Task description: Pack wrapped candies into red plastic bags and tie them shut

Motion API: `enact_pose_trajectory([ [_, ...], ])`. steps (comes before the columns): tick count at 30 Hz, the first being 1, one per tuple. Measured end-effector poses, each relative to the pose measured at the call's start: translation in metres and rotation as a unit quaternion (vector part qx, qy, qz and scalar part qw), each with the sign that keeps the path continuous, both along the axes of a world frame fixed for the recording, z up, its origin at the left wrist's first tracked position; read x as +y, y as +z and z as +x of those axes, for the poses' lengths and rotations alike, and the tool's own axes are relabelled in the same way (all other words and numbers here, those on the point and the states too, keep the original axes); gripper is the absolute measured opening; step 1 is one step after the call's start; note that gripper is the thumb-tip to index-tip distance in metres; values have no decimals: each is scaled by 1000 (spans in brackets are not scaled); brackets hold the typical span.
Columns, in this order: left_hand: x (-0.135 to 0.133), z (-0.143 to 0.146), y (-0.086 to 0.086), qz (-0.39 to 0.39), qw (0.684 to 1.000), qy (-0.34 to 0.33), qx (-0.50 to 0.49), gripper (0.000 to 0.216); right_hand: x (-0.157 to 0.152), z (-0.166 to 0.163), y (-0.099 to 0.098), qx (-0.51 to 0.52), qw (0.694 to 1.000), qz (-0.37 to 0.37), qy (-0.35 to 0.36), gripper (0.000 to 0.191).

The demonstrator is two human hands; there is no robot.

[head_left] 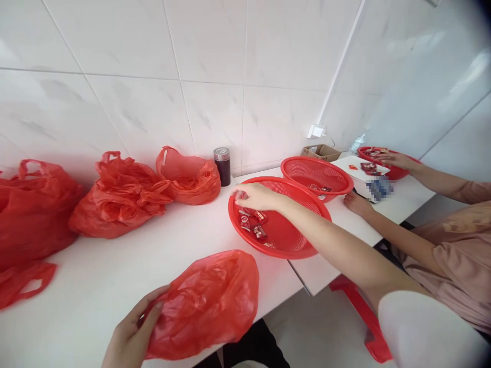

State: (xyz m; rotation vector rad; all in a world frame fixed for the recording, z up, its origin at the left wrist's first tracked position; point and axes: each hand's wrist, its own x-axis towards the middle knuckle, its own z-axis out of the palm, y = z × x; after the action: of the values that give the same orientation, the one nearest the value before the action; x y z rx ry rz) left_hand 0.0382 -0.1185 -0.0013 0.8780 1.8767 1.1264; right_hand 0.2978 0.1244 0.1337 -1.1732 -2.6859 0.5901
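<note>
My left hand rests at the near edge of the white counter, fingers holding the side of a red plastic bag that lies slumped there. My right hand reaches out over the near rim of a round red basket, fingers curled downward just above several small red packets lying in it. Whether it pinches a packet I cannot tell.
Several stuffed red bags line the tiled wall at left, beside a dark jar with a metal lid. A second red basket sits further right. Another person's hands work near a white box and a red bowl.
</note>
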Motion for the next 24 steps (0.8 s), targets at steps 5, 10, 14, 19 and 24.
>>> enact_pose_trajectory([
  [5,9,31,2,21,999,42,-1,58,64,14,-56,-192,977,-40,-90,77],
  [10,11,34,3,12,998,53,-35,58,74,15,-88,-223,969,-33,-100,52],
  [14,9,28,1,3,986,57,-159,63,79,19,-76,-199,973,-29,-110,36],
  [19,7,31,3,23,969,79,-232,66,69,19,-25,-105,990,-11,-96,27],
  [24,14,38,6,76,943,111,-304,57,-19,-6,16,93,985,-143,34,19],
])
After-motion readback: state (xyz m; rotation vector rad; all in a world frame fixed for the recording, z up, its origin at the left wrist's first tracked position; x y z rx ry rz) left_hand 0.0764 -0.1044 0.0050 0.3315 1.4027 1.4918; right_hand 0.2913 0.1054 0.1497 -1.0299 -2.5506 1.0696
